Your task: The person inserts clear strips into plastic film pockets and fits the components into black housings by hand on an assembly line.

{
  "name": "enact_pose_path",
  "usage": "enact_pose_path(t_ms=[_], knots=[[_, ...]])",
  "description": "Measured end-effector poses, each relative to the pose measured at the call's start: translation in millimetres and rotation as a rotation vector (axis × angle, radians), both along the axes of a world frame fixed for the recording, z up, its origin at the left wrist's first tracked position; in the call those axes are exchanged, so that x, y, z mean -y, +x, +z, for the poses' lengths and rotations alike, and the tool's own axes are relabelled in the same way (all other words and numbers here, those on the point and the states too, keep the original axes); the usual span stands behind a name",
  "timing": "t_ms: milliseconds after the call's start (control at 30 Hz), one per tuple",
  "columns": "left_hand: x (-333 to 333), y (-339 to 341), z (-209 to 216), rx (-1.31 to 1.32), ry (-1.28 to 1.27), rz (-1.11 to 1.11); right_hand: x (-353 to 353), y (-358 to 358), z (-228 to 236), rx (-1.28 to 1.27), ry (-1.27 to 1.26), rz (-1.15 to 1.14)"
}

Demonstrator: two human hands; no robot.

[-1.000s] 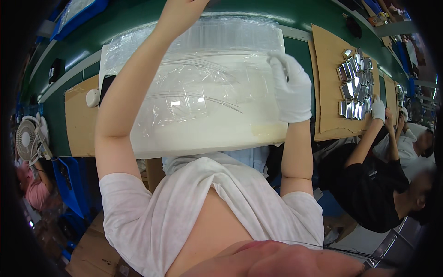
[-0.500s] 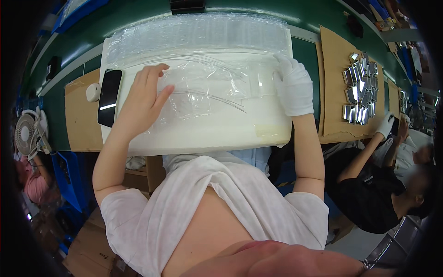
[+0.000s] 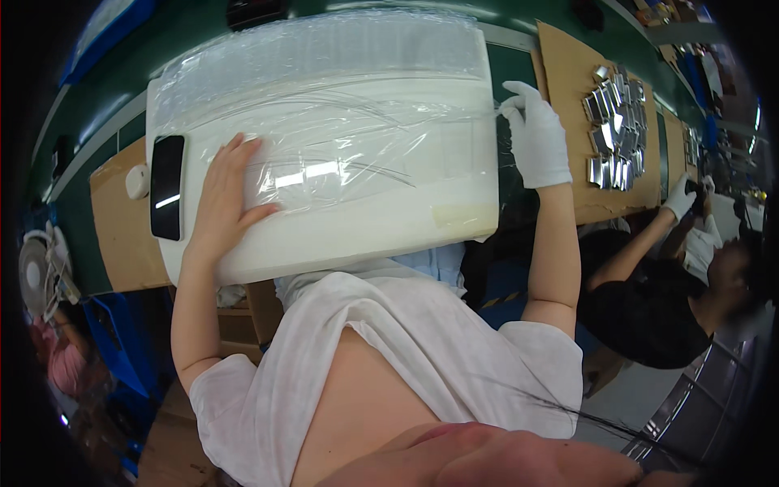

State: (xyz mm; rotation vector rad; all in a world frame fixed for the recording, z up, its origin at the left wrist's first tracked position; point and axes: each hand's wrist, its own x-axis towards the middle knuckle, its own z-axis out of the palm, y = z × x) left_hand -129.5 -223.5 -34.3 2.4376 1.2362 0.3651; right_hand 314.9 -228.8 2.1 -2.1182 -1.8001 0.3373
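A clear plastic film [image 3: 365, 146] lies wrinkled and shiny over a white foam-like board [image 3: 365, 235]. My bare left hand [image 3: 221, 191] rests flat at the film's left side, fingers stretched out and thumb spread. Past the board's right edge, my white-gloved right hand [image 3: 539, 146] pinches the film's right end, which is drawn taut toward its fingertips. Along the board's far side lies a layer of clear plastic sheets or bags [image 3: 324, 57]. A black-screened phone [image 3: 167, 187] lies on the board, left of my left hand.
To the right, many shiny metal pieces [image 3: 617, 130] sit on cardboard [image 3: 560, 97]. A small round white object [image 3: 137, 182] lies on cardboard at the left. A white fan [image 3: 36, 268] stands farther left. A co-worker in black [image 3: 649, 300] works at the right.
My right hand has moved right, off the board, pulling the film's end with it. My left hand has flattened onto the film. The whole view has shifted slightly.
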Motion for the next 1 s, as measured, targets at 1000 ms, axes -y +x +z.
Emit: enact_pose_path(t_ms=[1000], knots=[[-10.9, 15.9, 0.8, 0.241, 0.169, 0.219, 2.6, -11.6, -33.7, 0.544, 0.280, 0.401]])
